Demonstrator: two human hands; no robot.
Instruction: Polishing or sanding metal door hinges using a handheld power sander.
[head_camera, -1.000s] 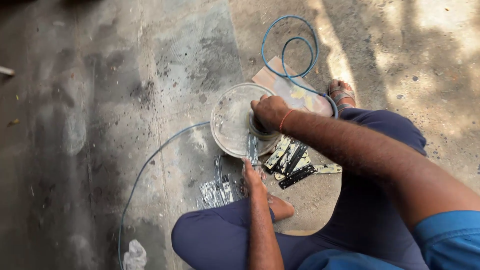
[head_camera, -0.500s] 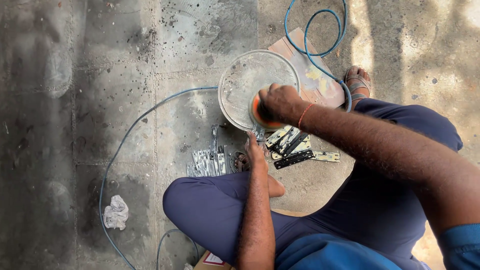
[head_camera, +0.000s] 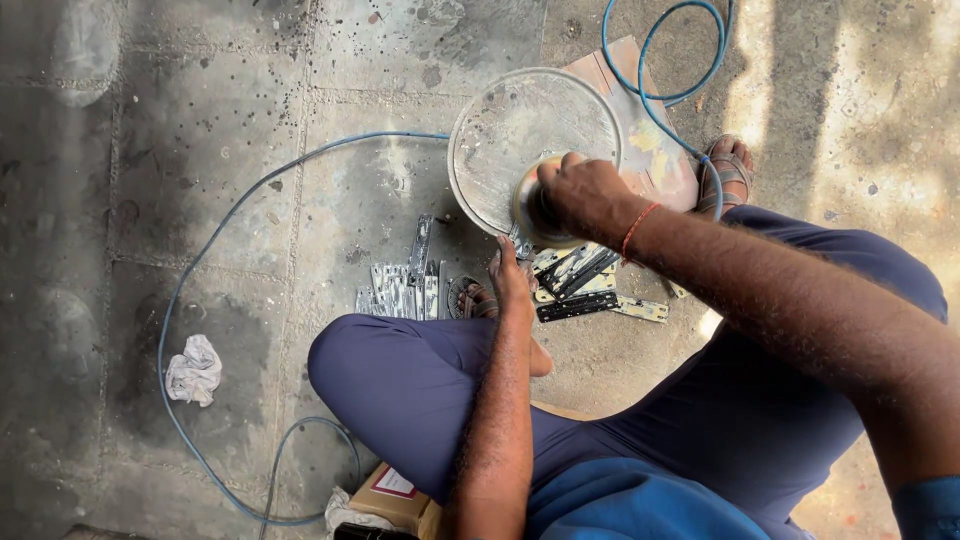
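Note:
My right hand (head_camera: 585, 195) grips a round sander (head_camera: 535, 212) and presses it onto the lower right edge of a grey metal disc (head_camera: 520, 135) lying on the floor. A red thread circles that wrist. My left hand (head_camera: 510, 275) reaches down just below the disc, fingers on a small metal piece (head_camera: 520, 243) at the sander's edge; what it holds is mostly hidden. I sit cross-legged in dark blue trousers.
Flat metal strips (head_camera: 400, 290) lie left of my left hand, darker ones (head_camera: 585, 290) to the right. A blue hose (head_camera: 190, 290) loops across the concrete floor and behind the disc. A white rag (head_camera: 195, 370) lies left, a cardboard box (head_camera: 395, 490) by my knee.
The view has shifted so the disc sits higher and further right. My right hand stays on the sander at the disc's edge, and my left hand stays just below it.

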